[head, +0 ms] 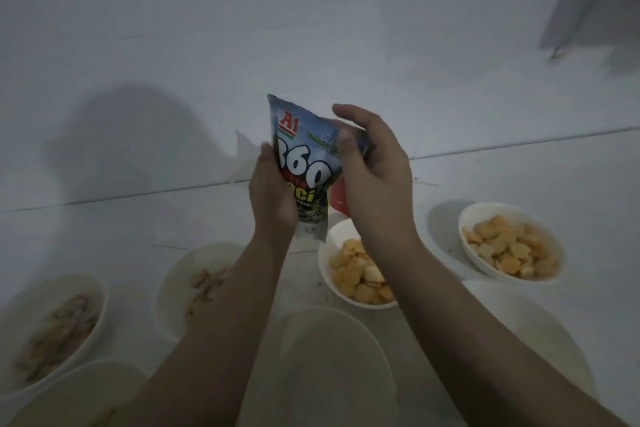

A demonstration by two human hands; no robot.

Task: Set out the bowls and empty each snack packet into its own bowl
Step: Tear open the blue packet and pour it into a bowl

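I hold a blue snack packet (301,163) upright above the white table (519,177). My left hand (272,198) grips its lower left side. My right hand (370,166) pinches its upper right corner. Below the hands, a white bowl (329,246) holds yellow round crackers. A second bowl (485,215) at the right holds the same crackers. Two bowls at the left, a middle one (180,281) and a far-left one (93,298), hold pale snacks. An empty bowl (332,357) lies nearest to me, between my forearms.
A red packet (339,198) peeks out behind my right hand. Another white bowl (104,381) sits at the bottom left, and one more bowl (540,329) at the right near my right forearm. A white wall (311,28) rises behind the table.
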